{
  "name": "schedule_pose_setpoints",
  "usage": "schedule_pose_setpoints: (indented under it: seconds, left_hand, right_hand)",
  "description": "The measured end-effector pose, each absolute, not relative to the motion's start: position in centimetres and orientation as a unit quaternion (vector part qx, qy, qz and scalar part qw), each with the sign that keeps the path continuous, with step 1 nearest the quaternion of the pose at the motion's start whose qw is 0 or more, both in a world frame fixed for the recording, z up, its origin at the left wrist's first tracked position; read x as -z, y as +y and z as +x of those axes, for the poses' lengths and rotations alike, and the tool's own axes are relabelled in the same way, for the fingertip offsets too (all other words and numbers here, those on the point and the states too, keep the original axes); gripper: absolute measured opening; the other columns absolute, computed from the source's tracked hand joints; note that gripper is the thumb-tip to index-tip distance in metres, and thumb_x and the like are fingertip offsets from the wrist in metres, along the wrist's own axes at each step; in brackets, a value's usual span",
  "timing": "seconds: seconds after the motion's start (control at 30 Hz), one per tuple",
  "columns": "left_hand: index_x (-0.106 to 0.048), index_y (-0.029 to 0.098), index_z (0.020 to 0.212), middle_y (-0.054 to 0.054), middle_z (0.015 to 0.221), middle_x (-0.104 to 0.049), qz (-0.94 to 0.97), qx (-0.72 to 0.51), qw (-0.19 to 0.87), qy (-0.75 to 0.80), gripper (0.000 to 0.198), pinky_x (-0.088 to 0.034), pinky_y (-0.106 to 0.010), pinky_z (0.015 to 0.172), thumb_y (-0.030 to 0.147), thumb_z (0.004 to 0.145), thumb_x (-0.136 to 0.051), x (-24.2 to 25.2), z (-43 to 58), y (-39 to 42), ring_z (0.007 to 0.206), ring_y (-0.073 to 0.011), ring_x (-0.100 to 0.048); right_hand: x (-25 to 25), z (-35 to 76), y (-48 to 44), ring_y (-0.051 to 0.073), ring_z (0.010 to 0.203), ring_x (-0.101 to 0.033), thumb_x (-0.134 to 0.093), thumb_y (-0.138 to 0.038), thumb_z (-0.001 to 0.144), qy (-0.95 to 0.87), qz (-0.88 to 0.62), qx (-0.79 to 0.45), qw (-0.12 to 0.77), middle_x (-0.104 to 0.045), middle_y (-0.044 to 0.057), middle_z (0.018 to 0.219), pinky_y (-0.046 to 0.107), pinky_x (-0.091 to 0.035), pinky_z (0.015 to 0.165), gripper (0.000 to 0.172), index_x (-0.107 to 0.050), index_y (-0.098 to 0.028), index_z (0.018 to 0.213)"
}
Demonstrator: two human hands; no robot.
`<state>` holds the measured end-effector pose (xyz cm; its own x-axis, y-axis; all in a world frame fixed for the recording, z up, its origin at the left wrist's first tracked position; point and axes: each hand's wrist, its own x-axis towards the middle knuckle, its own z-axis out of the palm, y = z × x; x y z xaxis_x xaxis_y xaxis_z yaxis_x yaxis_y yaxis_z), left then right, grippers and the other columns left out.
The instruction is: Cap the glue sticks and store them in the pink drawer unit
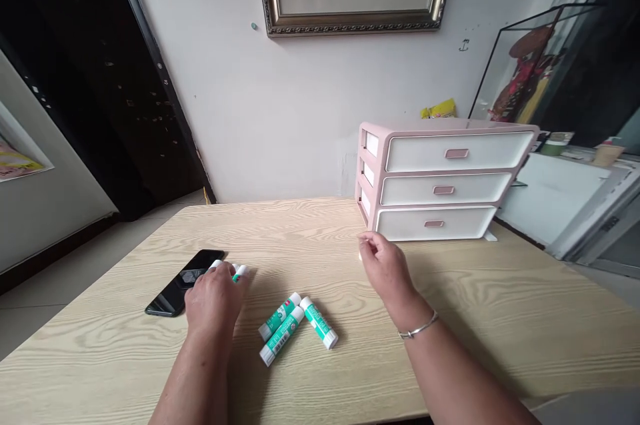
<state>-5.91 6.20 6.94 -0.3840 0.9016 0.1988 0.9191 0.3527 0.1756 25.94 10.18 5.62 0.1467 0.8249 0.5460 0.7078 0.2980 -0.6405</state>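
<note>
My left hand is closed over white-capped green glue sticks beside the phone; their ends poke out past its fingers, and the rest is covered. To its right lie three more green and white glue sticks on the wooden table, two side by side and one slanting the other way. In front of the pink drawer unit, my right hand is held with its fingers curled together. A small pale bit shows at its fingertips, too little to make out.
A black phone lies flat at the table's left. The pink and white three-drawer unit stands at the back right, with a yellow packet behind its top. A framed picture hangs on the wall.
</note>
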Motion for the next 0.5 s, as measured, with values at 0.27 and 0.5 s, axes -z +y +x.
schedule_pose_setpoints:
  seconds: [0.27, 0.5]
  left_hand:
    - [-0.061, 0.021, 0.074, -0.002, 0.074, -0.067, -0.701, 0.207, -0.152, -0.665, 0.03, -0.033, -0.026, 0.057, 0.047, 0.085, -0.051, -5.8, -3.2, 6.1, 0.066, -0.0175, -0.058]
    - [-0.066, 0.02, 0.085, -0.002, 0.082, -0.068, -0.741, 0.153, -0.254, -0.603, 0.025, -0.034, -0.025, 0.057, 0.043, 0.077, -0.061, -6.0, -3.5, 5.5, 0.07, -0.0169, -0.06]
  right_hand:
    - [-6.5, 27.5, 10.6, 0.025, 0.095, -0.064, -0.049, -0.025, 0.089, -0.679, -0.69, 0.041, 0.249, -0.073, 0.012, 0.099, 0.032, -0.042, 0.084, 0.03, -0.071, -0.016, 0.107]
    - [-3.8, 26.8, 11.6, 0.026, 0.11, -0.058, -0.051, -0.022, 0.091, -0.73, -0.653, 0.073, 0.189, -0.071, 0.012, 0.112, 0.034, -0.037, 0.096, 0.033, -0.068, -0.018, 0.119]
